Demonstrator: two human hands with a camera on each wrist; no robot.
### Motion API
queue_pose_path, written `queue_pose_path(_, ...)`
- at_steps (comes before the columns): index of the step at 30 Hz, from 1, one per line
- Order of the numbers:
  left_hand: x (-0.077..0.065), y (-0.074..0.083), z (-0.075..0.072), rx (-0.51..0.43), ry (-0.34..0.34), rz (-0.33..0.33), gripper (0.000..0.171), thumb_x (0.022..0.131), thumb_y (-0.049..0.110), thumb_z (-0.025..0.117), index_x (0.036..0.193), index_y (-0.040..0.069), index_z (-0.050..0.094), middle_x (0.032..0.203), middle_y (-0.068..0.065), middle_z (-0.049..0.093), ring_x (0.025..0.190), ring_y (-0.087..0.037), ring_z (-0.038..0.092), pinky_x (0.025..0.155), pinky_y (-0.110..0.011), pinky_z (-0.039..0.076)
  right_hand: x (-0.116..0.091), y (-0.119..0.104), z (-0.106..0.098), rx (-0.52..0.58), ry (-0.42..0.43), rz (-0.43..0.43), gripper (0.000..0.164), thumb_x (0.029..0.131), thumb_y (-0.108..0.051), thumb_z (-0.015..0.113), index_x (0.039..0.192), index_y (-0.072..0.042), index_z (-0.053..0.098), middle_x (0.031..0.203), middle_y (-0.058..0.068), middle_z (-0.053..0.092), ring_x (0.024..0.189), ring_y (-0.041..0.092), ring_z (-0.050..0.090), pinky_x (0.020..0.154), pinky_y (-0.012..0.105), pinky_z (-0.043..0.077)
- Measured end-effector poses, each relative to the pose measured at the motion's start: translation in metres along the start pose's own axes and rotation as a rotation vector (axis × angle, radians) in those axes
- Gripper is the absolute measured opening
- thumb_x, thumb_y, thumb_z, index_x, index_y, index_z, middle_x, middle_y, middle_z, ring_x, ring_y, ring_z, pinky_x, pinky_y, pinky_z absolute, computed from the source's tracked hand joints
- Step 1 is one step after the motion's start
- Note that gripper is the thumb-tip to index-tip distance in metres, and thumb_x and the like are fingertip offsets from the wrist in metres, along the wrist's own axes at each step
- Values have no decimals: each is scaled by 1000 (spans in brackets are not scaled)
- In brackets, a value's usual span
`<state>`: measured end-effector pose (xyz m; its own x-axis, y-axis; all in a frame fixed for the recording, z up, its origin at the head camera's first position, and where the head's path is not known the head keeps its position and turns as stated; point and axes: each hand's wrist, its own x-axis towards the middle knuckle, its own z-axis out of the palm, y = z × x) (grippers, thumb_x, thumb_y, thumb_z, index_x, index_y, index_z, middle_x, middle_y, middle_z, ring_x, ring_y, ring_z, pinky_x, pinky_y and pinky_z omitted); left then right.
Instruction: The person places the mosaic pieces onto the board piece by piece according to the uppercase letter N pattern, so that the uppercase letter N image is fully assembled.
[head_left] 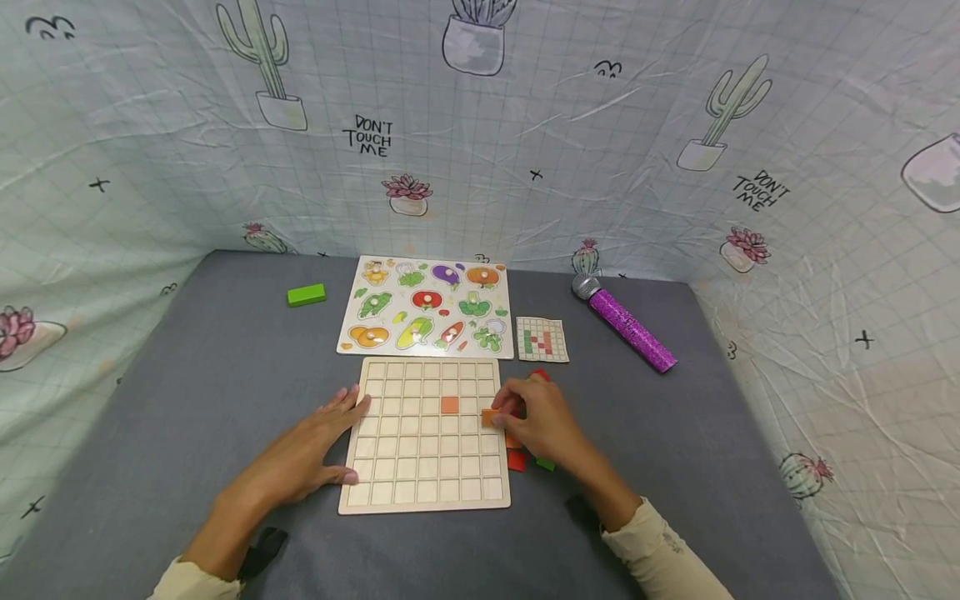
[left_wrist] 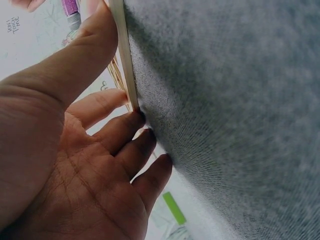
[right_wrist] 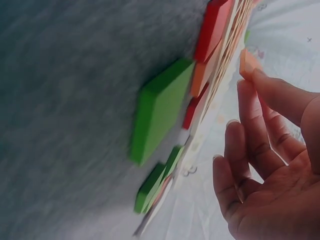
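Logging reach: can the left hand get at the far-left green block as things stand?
Probably yes: only grey tabletop shows between the left hand and the green block, though the hand would likely have to leave the grid board it touches.

A table covered in dark grey cloth [head_left: 195, 392] bears everything. In its middle lies a pale wooden board divided into square cells [head_left: 420, 492]. Just beyond that lies a white rectangular board printed with colourful vegetables [head_left: 387, 318], with a bright green rectangular block [head_left: 307, 295] apart to its left. Right of the printed board lie a small pale card with a coloured grid pattern [head_left: 542, 340] and, farther right, a glittery purple microphone with a silver head [head_left: 632, 331], slanting. Flat red tiles [head_left: 517, 461], orange ones and green ones cluster along the wooden board's right edge.
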<state>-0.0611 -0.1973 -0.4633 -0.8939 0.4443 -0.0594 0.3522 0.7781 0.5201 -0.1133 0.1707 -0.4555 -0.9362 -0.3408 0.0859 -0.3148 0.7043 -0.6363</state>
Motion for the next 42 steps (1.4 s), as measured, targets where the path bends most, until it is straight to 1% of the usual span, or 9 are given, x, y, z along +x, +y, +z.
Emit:
queue_pose_path(3, 0, 0, 0, -5, -1, -3, 105, 77, 27, 94, 164, 4, 40, 173, -22, 32, 160, -47, 30, 125, -67, 31, 2, -5, 3, 1, -11, -5, 17, 87, -14, 89, 90, -21, 75, 75, -14, 67, 82, 11, 54, 71, 29, 45)
queue_pose_path(7, 1, 1, -1, -7, 0, -5, 105, 77, 27, 94, 164, 5, 39, 173, -22, 31, 160, -47, 30, 125, -67, 31, 5, -13, 6, 3, -31, -3, 16, 87, -15, 89, 89, -21, 74, 75, -13, 67, 83, 19, 56, 69, 29, 44)
queue_pose_path(9, 1, 1, -1, -5, 0, -5, 105, 77, 26, 94, 164, 5, 39, 173, -22, 31, 160, -47, 30, 125, -67, 31, 7, -15, 8, -2, -40, -11, 16, 86, -15, 90, 88, -20, 74, 75, -11, 68, 82, 20, 56, 70, 30, 43)
queue_pose_path(13, 2, 3, -2, -6, -2, -4, 105, 77, 25, 94, 164, 4, 39, 173, -22, 31, 160, -47, 29, 125, -67, 31, 11, -21, 14, -28, -58, -24, 17, 85, -16, 90, 87, -19, 74, 74, -10, 67, 81, 17, 55, 76, 31, 42)
queue_pose_path(16, 2, 3, -3, -8, -4, -5, 105, 77, 25, 94, 163, 4, 40, 173, -23, 31, 160, -48, 29, 125, -67, 30, 14, -24, 18, -43, -65, -31, 17, 85, -16, 90, 85, -20, 74, 73, -11, 67, 81, 14, 55, 75, 30, 42)
queue_pose_path(22, 2, 2, -2, -8, -4, -6, 104, 77, 26, 94, 163, 4, 40, 173, -22, 31, 160, -47, 29, 126, -67, 29, 19, -30, 26, -74, -75, -27, 19, 85, -17, 91, 82, -24, 73, 72, -13, 63, 79, 11, 53, 67, 27, 41)
queue_pose_path(31, 1, 0, -2, 1, 2, 8, 103, 77, 26, 94, 163, 3, 41, 172, -22, 32, 159, -47, 30, 125, -67, 31, 24, -37, 36, -124, -70, -41, 21, 82, -18, 92, 81, -24, 72, 72, -13, 64, 77, 6, 51, 73, 27, 43)
queue_pose_path(36, 1, -1, -1, 3, 2, 8, 103, 77, 27, 94, 163, 3, 41, 172, -22, 32, 160, -47, 30, 125, -67, 31, 26, -39, 39, -174, -69, -58, 21, 81, -17, 93, 79, -25, 73, 69, -14, 63, 75, 6, 49, 80, 30, 43)
queue_pose_path(42, 0, -1, -1, 1, -3, 1, 104, 78, 28, 94, 163, 4, 40, 173, -22, 32, 160, -47, 30, 125, -68, 31, 27, -37, 42, -208, -74, -66, 18, 83, -17, 89, 78, -26, 74, 66, -15, 61, 73, 6, 48, 76, 29, 41)
